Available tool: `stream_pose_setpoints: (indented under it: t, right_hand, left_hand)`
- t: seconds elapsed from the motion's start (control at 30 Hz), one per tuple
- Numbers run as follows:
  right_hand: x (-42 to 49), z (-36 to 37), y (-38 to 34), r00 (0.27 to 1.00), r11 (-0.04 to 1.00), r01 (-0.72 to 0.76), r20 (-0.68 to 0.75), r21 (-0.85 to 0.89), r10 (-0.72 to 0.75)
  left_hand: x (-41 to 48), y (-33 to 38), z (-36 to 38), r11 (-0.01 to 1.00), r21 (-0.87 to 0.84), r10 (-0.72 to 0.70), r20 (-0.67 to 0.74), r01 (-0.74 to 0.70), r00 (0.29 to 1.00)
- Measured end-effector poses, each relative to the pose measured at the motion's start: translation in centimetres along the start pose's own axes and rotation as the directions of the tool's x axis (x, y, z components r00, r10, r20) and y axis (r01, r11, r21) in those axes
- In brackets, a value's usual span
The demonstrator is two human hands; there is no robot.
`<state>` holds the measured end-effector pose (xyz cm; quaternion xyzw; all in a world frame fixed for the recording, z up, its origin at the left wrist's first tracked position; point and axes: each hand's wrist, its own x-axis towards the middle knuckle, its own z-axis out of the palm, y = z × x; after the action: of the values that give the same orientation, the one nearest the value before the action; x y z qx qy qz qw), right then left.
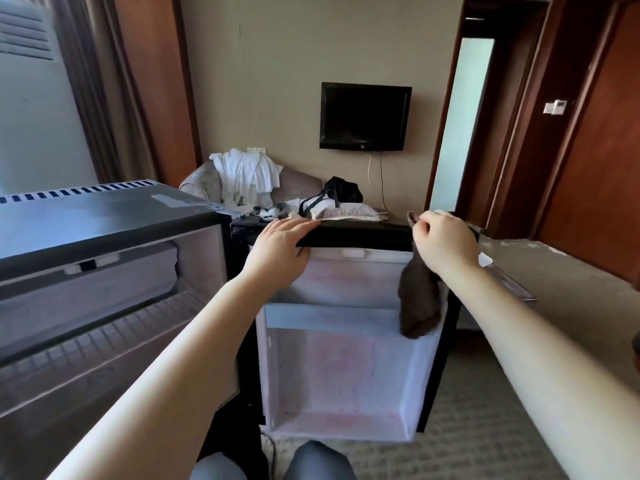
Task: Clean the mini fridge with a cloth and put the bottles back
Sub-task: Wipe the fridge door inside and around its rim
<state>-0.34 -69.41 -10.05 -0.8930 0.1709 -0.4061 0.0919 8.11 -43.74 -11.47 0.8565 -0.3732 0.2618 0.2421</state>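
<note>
Soft daylight from ten o'clock lights the room evenly, a pale sheen on the mini fridge (86, 220) top, wide-angle distortion bending the edges.

Guest room of a hotel kind.
A television (365, 116) hangs on the beige wall (277, 64) at centre, an armchair (201, 183) heaped with white towels (247, 171) left of centre, brown curtains (100, 109) upper left, a mini fridge (104, 220) at left, carpet (478, 410) underfoot.
</note>
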Motion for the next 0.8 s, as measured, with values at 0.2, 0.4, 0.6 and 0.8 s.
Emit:
stream_pose_setpoints:
  t: [0.2, 0.4, 0.6, 0.8]
  right_hand:
    - [0.6, 1.9, -1.9, 0.999, 1.000, 0.000, -0.050, 0.013, 0.001]
    - [0.9, 6.0, -11.7, 0.986, 0.977, 0.165, 0.006, 0.133, -0.167]
    - [-0.4, 9.5, -20.7, 0.947, 0.918, 0.302, 0.027, 0.258, -0.320]
    - [-0.9, 10.1, -19.8, 0.920, 0.784, 0.391, -0.187, 0.482, -0.344]
  left_hand:
    - [-2.8, -3.9, -3.4, 0.998, 0.036, -0.053, -0.105, 0.057, 0.993]
    - [-5.8, -6.5, -8.1, 0.986, 0.015, -0.159, -0.266, 0.169, 0.951]
    - [-7.9, -8.3, -8.5, 0.971, 0.035, -0.228, -0.164, 0.237, 0.960]
    - [-8.6, -9.2, -7.8, 0.966, 0.057, -0.246, -0.080, 0.251, 0.966]
